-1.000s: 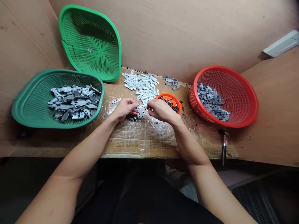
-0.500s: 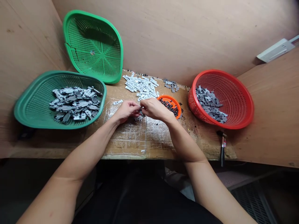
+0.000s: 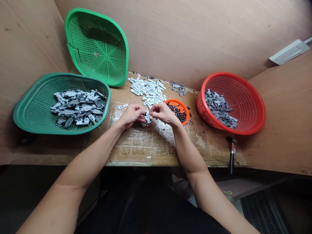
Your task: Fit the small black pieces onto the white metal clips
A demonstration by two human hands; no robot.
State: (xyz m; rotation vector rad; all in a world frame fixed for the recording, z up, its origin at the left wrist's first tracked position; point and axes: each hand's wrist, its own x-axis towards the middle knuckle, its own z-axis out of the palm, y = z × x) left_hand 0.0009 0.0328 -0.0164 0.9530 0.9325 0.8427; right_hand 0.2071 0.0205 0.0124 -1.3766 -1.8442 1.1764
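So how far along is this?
Done: a heap of grey metal pieces in the dark green mesh basket. In hand: left hand and right hand grip one small metal piece. Left: silver metal strips on the wooden table, dark grey parts in the red mesh basket.

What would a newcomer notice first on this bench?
The colours: a red basket of grey parts on the right, a dark green basket of similar parts on the left, and a bright green basket leaning against the back wall. At the centre, the left hand and right hand pinch a small metal part between them, beside an orange dish of dark bits and a pale pile of strips.
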